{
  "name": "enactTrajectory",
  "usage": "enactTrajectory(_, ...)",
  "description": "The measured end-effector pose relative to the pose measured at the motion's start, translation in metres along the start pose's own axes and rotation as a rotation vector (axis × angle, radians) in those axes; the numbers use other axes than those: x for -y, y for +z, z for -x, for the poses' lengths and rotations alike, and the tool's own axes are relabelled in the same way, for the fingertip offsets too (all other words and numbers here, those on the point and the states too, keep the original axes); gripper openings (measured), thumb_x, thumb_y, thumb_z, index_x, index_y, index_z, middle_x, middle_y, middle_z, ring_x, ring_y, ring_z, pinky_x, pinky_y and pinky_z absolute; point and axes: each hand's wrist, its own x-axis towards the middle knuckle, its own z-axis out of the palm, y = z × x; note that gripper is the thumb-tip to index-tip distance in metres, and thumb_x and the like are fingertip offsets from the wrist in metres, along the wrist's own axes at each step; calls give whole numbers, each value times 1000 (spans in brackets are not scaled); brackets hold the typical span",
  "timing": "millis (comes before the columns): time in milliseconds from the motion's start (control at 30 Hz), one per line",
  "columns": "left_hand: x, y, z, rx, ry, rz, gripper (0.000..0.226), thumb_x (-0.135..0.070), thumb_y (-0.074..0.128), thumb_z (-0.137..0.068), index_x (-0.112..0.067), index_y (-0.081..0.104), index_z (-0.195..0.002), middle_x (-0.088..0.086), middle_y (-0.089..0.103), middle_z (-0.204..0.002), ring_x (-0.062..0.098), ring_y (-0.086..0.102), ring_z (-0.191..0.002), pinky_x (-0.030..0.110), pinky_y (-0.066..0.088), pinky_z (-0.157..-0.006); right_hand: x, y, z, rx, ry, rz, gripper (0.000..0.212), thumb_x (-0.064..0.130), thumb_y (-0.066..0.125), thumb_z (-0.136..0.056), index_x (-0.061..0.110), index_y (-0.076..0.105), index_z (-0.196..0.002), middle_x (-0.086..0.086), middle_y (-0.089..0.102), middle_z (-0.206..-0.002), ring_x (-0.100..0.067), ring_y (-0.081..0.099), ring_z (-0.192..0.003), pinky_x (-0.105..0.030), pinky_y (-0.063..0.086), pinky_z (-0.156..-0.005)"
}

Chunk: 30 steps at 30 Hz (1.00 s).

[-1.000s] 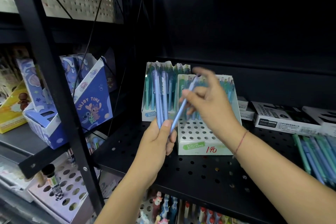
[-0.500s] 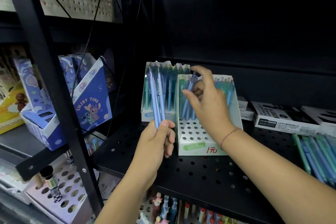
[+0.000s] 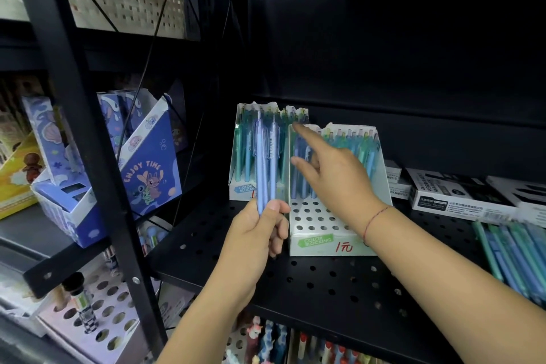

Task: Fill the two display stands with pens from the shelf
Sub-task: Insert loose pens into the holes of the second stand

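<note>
Pens (image 3: 265, 162) in left hand (image 3: 254, 242) beside "COLOR BLOCKING" stand (image 3: 322, 217), price "1元"

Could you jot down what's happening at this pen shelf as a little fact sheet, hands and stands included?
Left hand: grips a few blue pens, upright
Right hand: fingers spread, reaching over the front stand
Front stand: pens in back rows, front holes empty
Back stand: holds green and blue pens
Loose pens: lying on the shelf, far right
</note>
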Motion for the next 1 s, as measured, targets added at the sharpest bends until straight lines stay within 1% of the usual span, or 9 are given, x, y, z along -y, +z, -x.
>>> enactTrajectory(100,0,0,1,19,6,-6,27,-26,39,-102,-13,61,-94,-4,53,-62,8,43,-51,19,39,-52,1,-1,0,-34,22,-71,52,36,48,-98,35,29,-147,-1,52,-56,-17,52,-52,-37,52,-56)
enactTrajectory(200,0,0,1,29,3,-7,27,-26,40,-101,-13,62,-95,-5,53,-62,8,44,-52,20,39,-54,8,-8,2,-111,111,-481,40,31,50,-98,30,45,-137,-1,57,-66,-10,51,-56,-26,48,-60)
enactTrajectory(300,1,0,1,39,7,-4,27,-26,41,-101,-14,64,-93,-4,54,-62,9,44,-52,21,39,-55,17,-16,2,-18,156,-828,33,26,54,-96,25,52,-129,0,66,-84,-8,59,-60,-21,47,-54)
enactTrajectory(400,1,1,1,58,17,-6,28,-26,41,-101,-17,66,-92,-3,55,-63,9,44,-53,20,39,-54,20,-13,3,103,152,-906,43,16,58,-93,13,48,-134,-4,67,-82,-11,62,-66,-21,48,-53)
enactTrajectory(467,0,1,1,66,23,2,28,-26,41,-101,-16,66,-94,-2,57,-64,9,46,-53,19,40,-53,21,-13,3,84,161,-938,40,9,59,-92,11,50,-131,-6,68,-78,-13,61,-66,-21,49,-53)
enactTrajectory(600,0,0,0,35,24,38,29,-24,39,-101,-15,66,-99,-1,59,-64,10,49,-53,19,41,-53,15,-29,-1,-184,194,-954,37,5,59,-91,17,49,-125,-10,69,-78,-14,62,-62,-22,52,-57)
enactTrajectory(700,1,-2,-1,-12,17,67,29,-22,39,-102,-12,65,-99,-1,59,-64,10,49,-53,18,41,-52,6,-36,-1,-397,112,-739,47,9,61,-91,20,41,-133,-8,65,-73,-18,64,-64,-26,55,-63)
enactTrajectory(833,2,-1,-1,-23,3,70,28,-22,39,-102,-11,64,-95,-1,58,-62,10,48,-51,17,40,-50,5,-22,4,-344,57,-530,56,12,63,-91,25,36,-139,-4,63,-72,-16,64,-69,-30,57,-70)
enactTrajectory(1000,1,-1,-1,-21,2,59,27,-22,40,-101,-11,64,-94,-1,57,-61,10,48,-51,17,40,-50,3,-9,6,-249,35,-429,53,17,62,-91,29,37,-136,4,60,-72,-13,62,-71,-37,56,-73)
